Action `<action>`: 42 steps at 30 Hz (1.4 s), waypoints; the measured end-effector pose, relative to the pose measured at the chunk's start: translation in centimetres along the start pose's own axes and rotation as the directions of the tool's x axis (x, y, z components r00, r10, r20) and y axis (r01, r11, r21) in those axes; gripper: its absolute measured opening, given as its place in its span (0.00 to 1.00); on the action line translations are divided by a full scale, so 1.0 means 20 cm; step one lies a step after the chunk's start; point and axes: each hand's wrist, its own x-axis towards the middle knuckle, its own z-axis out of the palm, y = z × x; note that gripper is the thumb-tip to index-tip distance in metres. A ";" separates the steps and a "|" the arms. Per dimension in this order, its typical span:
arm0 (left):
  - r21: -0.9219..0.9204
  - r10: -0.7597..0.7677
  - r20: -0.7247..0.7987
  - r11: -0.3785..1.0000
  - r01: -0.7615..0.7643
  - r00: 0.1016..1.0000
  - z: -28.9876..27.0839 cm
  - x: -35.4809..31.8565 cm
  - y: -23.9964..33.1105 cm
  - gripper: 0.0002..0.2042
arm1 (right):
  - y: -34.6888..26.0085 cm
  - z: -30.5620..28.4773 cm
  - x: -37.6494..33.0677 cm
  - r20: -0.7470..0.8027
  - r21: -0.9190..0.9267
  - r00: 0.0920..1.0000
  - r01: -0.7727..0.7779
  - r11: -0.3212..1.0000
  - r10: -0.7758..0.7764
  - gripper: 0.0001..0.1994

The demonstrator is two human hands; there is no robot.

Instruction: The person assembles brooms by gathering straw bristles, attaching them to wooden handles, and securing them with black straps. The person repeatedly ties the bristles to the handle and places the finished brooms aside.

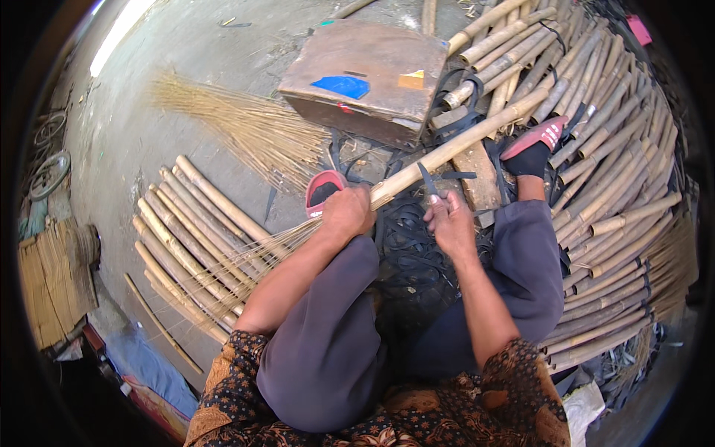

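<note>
My left hand (348, 214) is closed round a bunch of thin, stiff broom bristles (249, 264) where they meet the near end of a bamboo pole (465, 147). From that fist the bristles fan out down to the left, over other poles. The pole slants up to the right, passing above a wooden block (477, 177). Just right of the pole's near end, my right hand (452, 223) pinches a dark rubber strip (427, 179), which stands up from the fingers to the pole. A tangle of black rubber strips (417, 246) lies between my legs.
A brown wooden box (365, 67) stands ahead, with a loose heap of bristles (242, 123) to its left. Bamboo poles (197, 223) lie on the floor at the left. Many bundled poles (603, 171) are piled along the right, beside my red shoe (535, 138).
</note>
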 end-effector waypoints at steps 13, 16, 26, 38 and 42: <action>-0.035 -0.011 -0.071 0.999 0.008 0.997 0.07 -0.03 -0.01 0.20 | -0.19 0.47 0.03 0.100 0.141 0.923 -0.383 0.913 0.372 0.16; -0.057 0.043 -0.054 0.997 -0.046 0.998 0.06 -0.03 -0.02 0.20 | -0.17 0.43 0.02 0.186 0.122 0.915 -0.383 0.916 0.358 0.15; -0.437 0.134 0.179 0.899 -0.044 0.975 -0.17 -0.10 -0.02 0.17 | 0.30 0.15 -0.26 0.349 -0.268 0.937 0.069 0.961 0.030 0.13; -0.632 0.333 0.397 0.775 -0.008 0.855 -0.13 -0.08 -0.03 0.19 | -0.15 0.16 0.06 0.275 -0.746 0.940 0.340 0.573 -0.201 0.18; -0.203 0.139 0.113 0.973 -0.114 0.984 0.01 -0.06 -0.02 0.24 | -0.33 0.13 0.03 0.204 -0.601 0.978 0.092 0.794 0.041 0.19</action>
